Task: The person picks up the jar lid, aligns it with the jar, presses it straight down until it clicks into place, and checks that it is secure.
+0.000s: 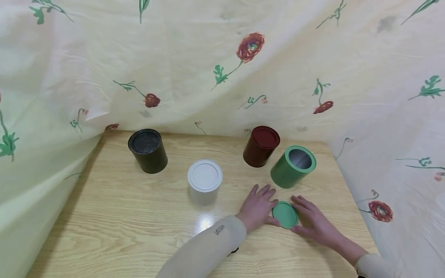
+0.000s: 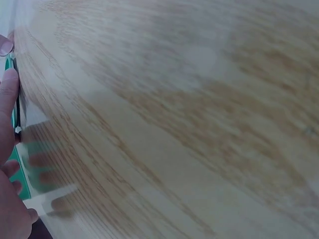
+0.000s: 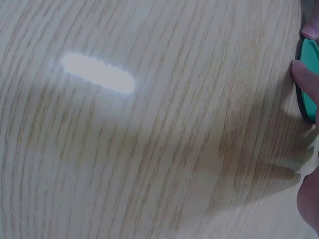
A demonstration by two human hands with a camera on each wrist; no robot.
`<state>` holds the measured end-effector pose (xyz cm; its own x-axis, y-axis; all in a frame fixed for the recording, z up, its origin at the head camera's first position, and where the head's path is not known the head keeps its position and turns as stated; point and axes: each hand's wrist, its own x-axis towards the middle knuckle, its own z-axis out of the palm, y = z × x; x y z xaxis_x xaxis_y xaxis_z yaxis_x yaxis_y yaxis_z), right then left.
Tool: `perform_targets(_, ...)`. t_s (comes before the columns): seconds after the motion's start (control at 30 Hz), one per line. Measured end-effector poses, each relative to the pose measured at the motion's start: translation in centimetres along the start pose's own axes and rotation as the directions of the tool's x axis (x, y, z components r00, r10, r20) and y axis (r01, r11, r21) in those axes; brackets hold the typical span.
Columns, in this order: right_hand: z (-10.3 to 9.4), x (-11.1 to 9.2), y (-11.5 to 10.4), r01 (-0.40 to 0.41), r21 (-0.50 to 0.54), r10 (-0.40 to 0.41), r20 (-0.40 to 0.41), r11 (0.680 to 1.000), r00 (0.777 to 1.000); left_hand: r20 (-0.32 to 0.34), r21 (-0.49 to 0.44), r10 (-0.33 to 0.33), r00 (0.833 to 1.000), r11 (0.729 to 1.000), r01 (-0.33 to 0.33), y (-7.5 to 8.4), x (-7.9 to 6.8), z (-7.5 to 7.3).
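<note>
A round green lid lies between my two hands near the right side of the table. My left hand holds its left edge with thumb and index finger, the other fingers spread toward the back. On the opposite edge, my right hand grips it with thumb and fingers. The right wrist view shows a thumb on the rim of the lid. Just behind the hands stands a green can, its top uncovered and its grey inside showing.
A dark red can with its lid on stands left of the green one. Farther left are a lidded white can and a lidded black can. Flowered cloth hangs behind and beside the wooden table.
</note>
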<state>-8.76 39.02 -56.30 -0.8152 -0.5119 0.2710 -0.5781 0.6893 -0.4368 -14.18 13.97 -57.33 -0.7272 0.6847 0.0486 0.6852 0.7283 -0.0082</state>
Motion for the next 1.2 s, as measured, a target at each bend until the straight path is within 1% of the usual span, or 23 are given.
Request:
perform_targets(0.2, 0.5, 0.0, -0.3, -0.029, -0.018, 0.029, 0.005, 0.999, 1.0, -0.009, -0.015, 0.015, 1.0, 1.0, -0.015, -0.3, -0.2, 0.1)
perform_targets(0.37, 0.5, 0.1, -0.7, -0.054, -0.03, 0.054, 0.005, 0.998, 0.999, -0.031, 0.007, 0.037, 0.999, 0.999, -0.037, -0.7, -0.4, 0.2)
perform_targets(0.5, 0.4, 0.3, -0.9, -0.052, -0.037, 0.051, -0.019, 0.998, 0.999, -0.074, 0.015, 0.059, 0.996, 0.998, -0.058, -1.1, -0.5, -0.1)
perform_targets(0.6, 0.1, 0.5, -1.1, -0.038, -0.042, 0.035, -0.061, 0.998, 0.997, -0.12, 0.016, 0.075, 0.99, 0.997, -0.074, -1.4, -0.5, -0.5)
perform_targets(0.7, -0.1, 0.5, -1.2, -0.021, -0.074, 0.013, -0.106, 0.997, 0.994, -0.167, 0.018, 0.09, 0.982, 0.996, -0.088, -1.6, -0.4, -1.1)
perform_targets(0.83, -0.8, 1.1, -1.3, 0.019, -0.112, -0.037, -0.161, 0.994, 0.986, -0.218, 0.031, 0.103, 0.97, 0.995, -0.099, -2.0, -0.2, -2.1)
perform_targets(1.03, -2.4, 2.1, -1.4, 0.073, -0.14, -0.105, -0.235, 0.988, 0.966, -0.274, 0.062, 0.114, 0.955, 0.993, -0.1, -2.5, 0.3, -4.4)
perform_targets(1.2, -3.7, 2.9, -1.6, 0.1, -0.158, -0.14, -0.267, 0.982, 0.953, -0.304, 0.119, 0.139, 0.943, 0.987, -0.107, -2.8, 0.8, -6.3)
